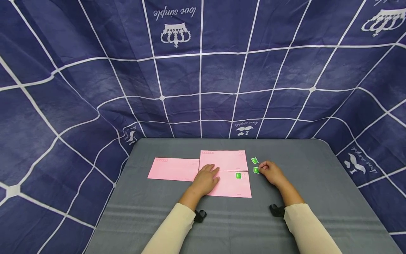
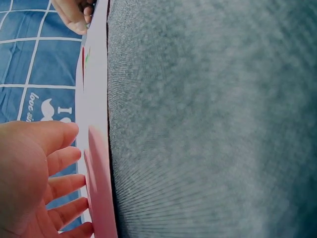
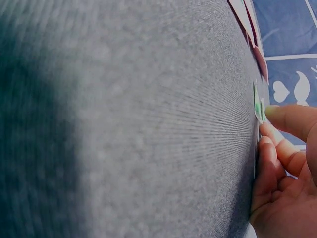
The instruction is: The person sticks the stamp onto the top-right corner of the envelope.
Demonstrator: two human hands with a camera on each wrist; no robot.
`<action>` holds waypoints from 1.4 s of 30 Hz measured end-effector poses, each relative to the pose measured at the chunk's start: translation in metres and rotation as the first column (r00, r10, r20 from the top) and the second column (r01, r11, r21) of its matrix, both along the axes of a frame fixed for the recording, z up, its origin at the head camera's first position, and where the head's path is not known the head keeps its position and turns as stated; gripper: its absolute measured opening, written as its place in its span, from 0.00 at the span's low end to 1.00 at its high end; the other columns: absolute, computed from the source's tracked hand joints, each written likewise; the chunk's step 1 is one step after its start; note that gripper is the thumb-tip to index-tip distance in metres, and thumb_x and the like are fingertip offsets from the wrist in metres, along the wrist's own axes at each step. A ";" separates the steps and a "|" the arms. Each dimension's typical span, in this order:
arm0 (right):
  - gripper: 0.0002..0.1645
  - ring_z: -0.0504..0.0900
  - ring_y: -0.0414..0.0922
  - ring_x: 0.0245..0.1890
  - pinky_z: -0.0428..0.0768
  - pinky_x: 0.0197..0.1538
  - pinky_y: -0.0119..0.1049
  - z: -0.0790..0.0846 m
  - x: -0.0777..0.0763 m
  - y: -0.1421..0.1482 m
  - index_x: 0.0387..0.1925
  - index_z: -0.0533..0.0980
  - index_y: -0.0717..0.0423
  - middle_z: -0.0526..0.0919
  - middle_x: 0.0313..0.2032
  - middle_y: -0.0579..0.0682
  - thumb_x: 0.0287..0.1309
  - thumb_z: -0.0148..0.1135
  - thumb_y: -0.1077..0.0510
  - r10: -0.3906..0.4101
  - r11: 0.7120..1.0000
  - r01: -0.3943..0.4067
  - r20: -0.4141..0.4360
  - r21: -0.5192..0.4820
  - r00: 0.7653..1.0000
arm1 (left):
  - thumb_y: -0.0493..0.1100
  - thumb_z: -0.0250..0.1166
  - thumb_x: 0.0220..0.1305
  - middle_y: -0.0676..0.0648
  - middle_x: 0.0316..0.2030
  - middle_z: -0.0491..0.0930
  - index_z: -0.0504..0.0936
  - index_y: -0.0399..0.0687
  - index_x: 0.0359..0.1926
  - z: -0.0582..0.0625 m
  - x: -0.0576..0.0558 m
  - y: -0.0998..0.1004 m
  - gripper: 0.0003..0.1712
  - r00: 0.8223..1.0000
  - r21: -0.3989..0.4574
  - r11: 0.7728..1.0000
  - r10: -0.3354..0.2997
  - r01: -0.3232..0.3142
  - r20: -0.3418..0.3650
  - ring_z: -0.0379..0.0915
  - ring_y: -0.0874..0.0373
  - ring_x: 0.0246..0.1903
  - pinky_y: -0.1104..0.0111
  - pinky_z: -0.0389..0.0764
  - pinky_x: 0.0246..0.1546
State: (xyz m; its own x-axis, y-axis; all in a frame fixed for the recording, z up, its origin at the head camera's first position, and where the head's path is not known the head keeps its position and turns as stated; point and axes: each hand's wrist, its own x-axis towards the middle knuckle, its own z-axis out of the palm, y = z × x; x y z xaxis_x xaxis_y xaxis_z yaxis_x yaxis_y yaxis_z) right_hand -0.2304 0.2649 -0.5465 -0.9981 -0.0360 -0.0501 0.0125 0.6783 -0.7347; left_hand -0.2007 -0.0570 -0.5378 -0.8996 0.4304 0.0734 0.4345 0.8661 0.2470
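Note:
My left hand [image 1: 205, 180] rests with fingers extended over the pink front envelope [image 1: 228, 188], its fingertips reaching the seam with the pink back envelope [image 1: 223, 161]. A green stamp [image 1: 238, 175] lies on the front envelope near its upper right corner. To the right of the envelopes, my right hand [image 1: 271, 173] pinches the edge of a loose green stamp [image 1: 256, 170] between thumb and index finger. In the right wrist view that stamp [image 3: 258, 108] tilts up at the fingertips. Just beyond it lies another loose green stamp [image 1: 254, 160].
A third pink envelope [image 1: 174, 169] lies to the left, its right edge beside the other two. All sit on a grey cloth-covered table [image 1: 142, 218]. A dark blue checked curtain [image 1: 222, 70] surrounds the back and sides. Each wrist wears a black strap [image 1: 277, 210].

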 end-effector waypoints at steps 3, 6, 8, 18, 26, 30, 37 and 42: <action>0.11 0.73 0.39 0.32 0.71 0.37 0.30 -0.001 0.002 -0.001 0.41 0.78 0.66 0.78 0.33 0.54 0.64 0.63 0.60 -0.004 1.000 0.004 -0.004 -0.005 1.000 | 0.52 0.56 0.74 0.41 0.69 0.72 0.75 0.47 0.68 0.000 0.001 0.001 0.27 1.000 -0.018 1.000 -0.001 0.001 0.010 0.65 0.44 0.70 0.53 0.65 0.73; 0.11 0.72 0.40 0.33 0.70 0.37 0.30 -0.001 0.003 -0.001 0.41 0.78 0.66 0.77 0.34 0.53 0.64 0.63 0.60 -0.013 1.000 0.012 -0.003 -0.016 1.000 | 0.52 0.57 0.74 0.42 0.68 0.73 0.76 0.48 0.68 0.000 0.001 0.003 0.27 1.000 -0.042 0.999 0.006 -0.005 0.007 0.66 0.45 0.70 0.54 0.65 0.73; 0.11 0.72 0.40 0.33 0.70 0.37 0.30 -0.001 0.003 -0.001 0.41 0.78 0.65 0.76 0.34 0.53 0.64 0.63 0.60 -0.021 1.000 0.021 0.003 -0.020 1.000 | 0.52 0.57 0.74 0.42 0.68 0.73 0.76 0.48 0.68 0.002 0.001 0.003 0.27 1.000 -0.052 0.999 0.005 -0.005 0.001 0.66 0.45 0.70 0.54 0.66 0.73; 0.11 0.72 0.40 0.33 0.70 0.36 0.30 -0.001 0.003 0.000 0.41 0.78 0.66 0.75 0.34 0.53 0.62 0.65 0.61 -0.028 0.999 0.028 0.012 -0.032 1.000 | 0.53 0.57 0.74 0.43 0.68 0.73 0.76 0.49 0.68 0.003 0.000 0.005 0.27 1.000 -0.071 0.997 0.010 -0.010 -0.004 0.65 0.46 0.70 0.55 0.66 0.72; 0.11 0.72 0.39 0.33 0.70 0.37 0.30 0.002 0.003 -0.002 0.42 0.78 0.65 0.75 0.35 0.54 0.60 0.64 0.62 -0.032 0.999 0.032 0.015 -0.011 0.999 | 0.53 0.59 0.72 0.42 0.67 0.74 0.77 0.49 0.67 0.005 0.000 0.005 0.27 1.000 -0.078 0.997 0.005 -0.007 -0.031 0.67 0.45 0.69 0.54 0.69 0.71; 0.11 0.73 0.40 0.33 0.70 0.36 0.30 0.003 0.002 -0.002 0.41 0.78 0.66 0.74 0.35 0.54 0.59 0.64 0.62 -0.025 1.000 0.026 0.022 -0.018 0.999 | 0.53 0.60 0.71 0.42 0.68 0.73 0.77 0.48 0.68 0.006 0.000 0.005 0.28 1.000 -0.064 0.998 0.013 -0.014 -0.007 0.66 0.45 0.70 0.53 0.68 0.71; 0.10 0.72 0.41 0.32 0.70 0.35 0.30 0.001 0.000 -0.002 0.39 0.77 0.66 0.74 0.34 0.53 0.58 0.65 0.62 -0.033 0.999 0.034 0.031 -0.022 0.999 | 0.54 0.61 0.71 0.42 0.67 0.74 0.77 0.48 0.67 0.004 0.000 0.004 0.28 1.000 -0.058 0.998 0.016 -0.016 -0.011 0.66 0.45 0.69 0.53 0.68 0.71; 0.10 0.72 0.41 0.32 0.70 0.36 0.31 0.000 0.000 -0.002 0.39 0.77 0.65 0.74 0.35 0.53 0.58 0.64 0.62 -0.031 0.999 0.032 0.049 -0.018 0.998 | 0.53 0.62 0.70 0.41 0.67 0.74 0.77 0.47 0.67 0.004 0.001 0.004 0.28 1.000 -0.044 0.999 0.010 -0.009 0.001 0.67 0.44 0.69 0.53 0.67 0.71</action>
